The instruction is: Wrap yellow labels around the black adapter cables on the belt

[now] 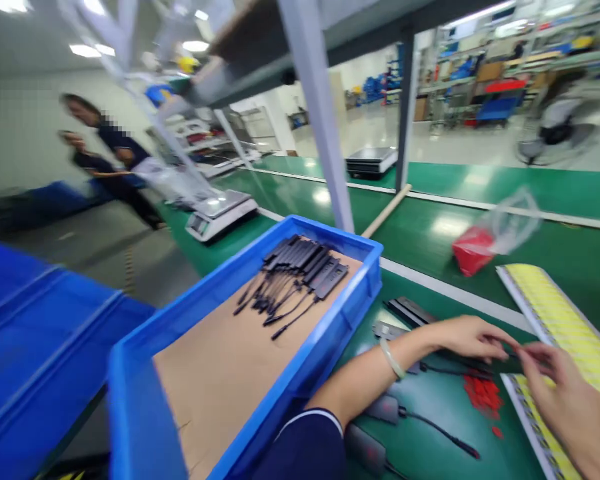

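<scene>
My left hand [473, 339], with a pale bangle [391, 359] on the wrist, meets my right hand [563, 383] over the green work surface. The fingertips of both are pinched together; what is between them is too small and blurred to make out. Below them lies a heap of small red pieces [483, 395]. Beside my left forearm are flat black boxes with cable tails, such as one box [384, 408] whose cable [443, 430] ends in a red tip. More black boxes [413, 311] lie behind that forearm.
A blue crate [353, 319], lined with cardboard, holds several black cabled boxes [300, 257]. Yellow strips [555, 293] lie at right, near a clear bag of red pieces [473, 250]. A shelf post [325, 127] rises behind the crate. Scales [223, 213] and two people stand further left.
</scene>
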`<state>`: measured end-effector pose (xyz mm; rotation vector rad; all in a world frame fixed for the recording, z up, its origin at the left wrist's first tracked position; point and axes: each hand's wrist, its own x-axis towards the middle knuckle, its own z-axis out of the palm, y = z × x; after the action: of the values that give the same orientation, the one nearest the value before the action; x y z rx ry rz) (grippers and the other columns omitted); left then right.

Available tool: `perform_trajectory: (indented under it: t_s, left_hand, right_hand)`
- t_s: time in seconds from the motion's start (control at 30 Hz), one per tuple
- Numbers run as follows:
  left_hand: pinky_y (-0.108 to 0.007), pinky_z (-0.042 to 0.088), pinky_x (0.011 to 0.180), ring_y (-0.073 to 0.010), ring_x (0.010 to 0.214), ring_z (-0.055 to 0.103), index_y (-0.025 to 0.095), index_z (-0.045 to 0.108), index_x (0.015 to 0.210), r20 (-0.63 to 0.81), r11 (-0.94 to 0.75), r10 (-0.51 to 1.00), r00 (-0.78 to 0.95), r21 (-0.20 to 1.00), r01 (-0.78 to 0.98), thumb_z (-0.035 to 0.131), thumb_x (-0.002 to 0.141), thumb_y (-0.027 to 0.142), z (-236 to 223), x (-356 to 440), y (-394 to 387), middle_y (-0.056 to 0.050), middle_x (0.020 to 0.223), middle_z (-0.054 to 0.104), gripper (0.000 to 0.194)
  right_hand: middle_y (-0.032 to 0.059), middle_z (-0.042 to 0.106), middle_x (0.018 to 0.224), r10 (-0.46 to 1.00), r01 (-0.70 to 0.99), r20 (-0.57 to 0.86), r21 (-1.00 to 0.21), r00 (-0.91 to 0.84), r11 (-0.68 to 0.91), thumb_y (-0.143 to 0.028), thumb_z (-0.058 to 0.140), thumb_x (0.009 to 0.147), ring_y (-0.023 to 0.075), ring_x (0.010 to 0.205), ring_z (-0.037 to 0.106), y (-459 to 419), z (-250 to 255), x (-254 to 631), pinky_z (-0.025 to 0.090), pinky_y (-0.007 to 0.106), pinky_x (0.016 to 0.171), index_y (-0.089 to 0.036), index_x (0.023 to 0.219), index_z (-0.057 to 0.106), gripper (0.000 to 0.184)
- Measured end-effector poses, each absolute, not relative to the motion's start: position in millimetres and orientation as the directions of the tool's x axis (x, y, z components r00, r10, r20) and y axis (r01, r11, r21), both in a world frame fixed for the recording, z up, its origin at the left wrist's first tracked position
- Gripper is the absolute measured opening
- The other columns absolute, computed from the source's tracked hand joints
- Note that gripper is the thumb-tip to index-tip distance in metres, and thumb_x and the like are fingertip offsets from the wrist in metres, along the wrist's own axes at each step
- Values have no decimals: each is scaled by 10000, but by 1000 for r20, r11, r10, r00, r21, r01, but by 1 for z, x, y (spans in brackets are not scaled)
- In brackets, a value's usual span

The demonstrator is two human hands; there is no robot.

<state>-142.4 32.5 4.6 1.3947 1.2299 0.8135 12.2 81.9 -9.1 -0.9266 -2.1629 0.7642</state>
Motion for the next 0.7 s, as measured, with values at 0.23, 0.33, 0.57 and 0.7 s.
perform_trajectory:
  t_s: [0.23, 0.33, 0.57, 0.7]
  left_hand:
    - [-225, 475, 619, -109, 587, 591, 98, 668, 1135, -75, 39, 974, 213, 985, 167, 578, 840, 173, 3, -143, 19, -13, 716, 644, 318]
    - [-215, 463, 591, -100, 563, 583, 82, 665, 1068, -80, 46, 977, 197, 985, 169, 585, 827, 195, 2, -141, 17, -6, 696, 617, 278]
    - [-206, 450, 547, -103, 535, 596, 98, 620, 1011, -87, 56, 992, 93, 955, 292, 558, 822, 183, 2, -134, 17, 19, 664, 577, 216]
    - [-209, 439, 545, -112, 541, 590, 141, 606, 938, -51, 28, 998, 41, 902, 431, 533, 815, 150, 0, -132, 16, 37, 626, 569, 143]
  right_hand:
    - [74, 669, 885, 778, 495, 341, -621, -528, 608, -279, 445, 926, 227, 795, 674, 60, -1, 37, 541, 347, 729, -214, 952, 520, 103]
    - [77, 660, 890, 767, 511, 351, -589, -536, 627, -224, 434, 936, 232, 824, 654, 58, -1, 34, 526, 340, 738, -206, 961, 516, 88]
    - [129, 636, 938, 697, 496, 394, -500, -599, 709, -168, 356, 957, 280, 873, 574, 46, 1, 33, 467, 397, 812, -176, 1005, 532, 183]
    - [130, 642, 968, 685, 493, 373, -491, -626, 718, -159, 361, 962, 275, 895, 566, 45, -3, 29, 465, 387, 826, -175, 1048, 531, 191]
